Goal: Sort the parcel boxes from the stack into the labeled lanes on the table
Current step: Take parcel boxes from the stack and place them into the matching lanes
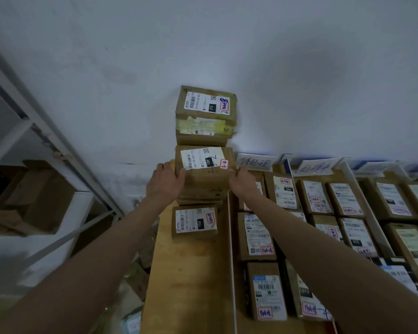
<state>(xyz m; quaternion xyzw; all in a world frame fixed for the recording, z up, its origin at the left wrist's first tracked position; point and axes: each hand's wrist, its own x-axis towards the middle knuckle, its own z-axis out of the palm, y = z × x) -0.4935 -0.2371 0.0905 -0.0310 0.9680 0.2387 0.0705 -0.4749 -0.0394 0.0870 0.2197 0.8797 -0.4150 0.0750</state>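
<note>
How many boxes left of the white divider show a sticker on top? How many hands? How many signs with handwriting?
Boxes with a top sticker, left of the divider: 3 (top box, held box, front box)
Hands: 2 (left hand, right hand)
Handwritten signs clear enough to see: 2 (left sign, right sign)
Total: 7

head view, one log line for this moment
left hand: grip on 15H box left side | right hand: grip on right side | 010 box: behind, on stack | 150 box: on table
</note>
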